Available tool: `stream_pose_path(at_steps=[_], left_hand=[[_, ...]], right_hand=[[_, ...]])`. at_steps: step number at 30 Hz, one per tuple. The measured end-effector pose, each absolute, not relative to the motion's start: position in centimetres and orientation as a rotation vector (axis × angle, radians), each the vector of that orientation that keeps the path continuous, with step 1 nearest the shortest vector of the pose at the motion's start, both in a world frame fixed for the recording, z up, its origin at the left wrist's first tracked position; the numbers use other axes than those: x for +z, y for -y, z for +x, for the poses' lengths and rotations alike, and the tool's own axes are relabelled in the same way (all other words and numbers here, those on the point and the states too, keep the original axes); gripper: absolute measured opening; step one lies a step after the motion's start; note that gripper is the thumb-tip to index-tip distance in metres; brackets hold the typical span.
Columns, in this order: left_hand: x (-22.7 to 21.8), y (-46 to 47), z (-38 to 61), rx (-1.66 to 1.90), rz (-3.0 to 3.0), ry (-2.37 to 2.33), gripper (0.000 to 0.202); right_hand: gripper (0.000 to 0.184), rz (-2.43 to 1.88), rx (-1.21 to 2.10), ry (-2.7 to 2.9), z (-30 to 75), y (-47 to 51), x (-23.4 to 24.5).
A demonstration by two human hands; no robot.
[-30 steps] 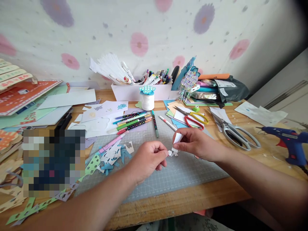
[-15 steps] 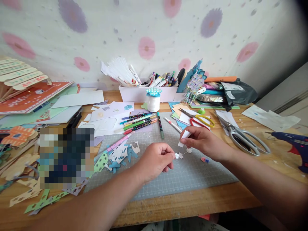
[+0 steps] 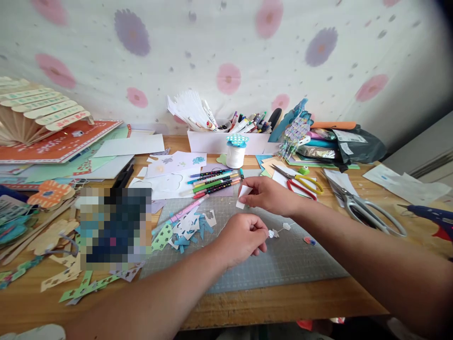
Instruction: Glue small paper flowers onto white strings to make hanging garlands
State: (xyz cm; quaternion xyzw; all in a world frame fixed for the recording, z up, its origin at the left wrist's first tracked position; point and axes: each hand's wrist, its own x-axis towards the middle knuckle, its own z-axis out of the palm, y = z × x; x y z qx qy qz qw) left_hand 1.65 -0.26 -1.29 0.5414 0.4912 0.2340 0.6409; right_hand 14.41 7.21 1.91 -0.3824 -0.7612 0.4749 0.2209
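Note:
My left hand point(image 3: 250, 240) is closed in a pinch over the grey cutting mat point(image 3: 244, 278). At its fingertips lies a small white paper flower point(image 3: 273, 233), joined by a thin thread to another one on the right; the pinched part is hidden by the fingers. Above and slightly right, my right hand point(image 3: 271, 194) grips a small piece of white paper point(image 3: 242, 196) between thumb and fingers. A tiny pink and blue flower shape point(image 3: 309, 241) rests on the mat to the right.
Paper scraps point(image 3: 191, 224) and felt-tip pens point(image 3: 214, 182) lie left of my hands. A spool of white thread point(image 3: 235, 156) stands behind. To the right are yellow-and-red-handled scissors point(image 3: 300, 182), larger grey scissors point(image 3: 368, 212) and a blue glue gun point(image 3: 432, 215).
My right hand has moved left with the white paper, now above my left hand. The left hand keeps its pinch near the white flowers. The camera view has shifted slightly left and up.

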Motion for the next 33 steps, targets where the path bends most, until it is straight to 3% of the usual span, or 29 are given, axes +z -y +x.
stream_pose_path(at_steps=[12, 33], left_hand=[[-1.0, 0.2, 1.6, 0.560, 1.233, -1.132, 0.010], [-0.9, 0.1, 1.6, 0.545, 1.247, -1.161, 0.013]], right_hand=[[0.020, -1.231, 1.488, 1.788, 22.1, -2.1, 1.6], [0.022, -1.148, 1.497, 1.868, 20.9, -1.6, 1.5]])
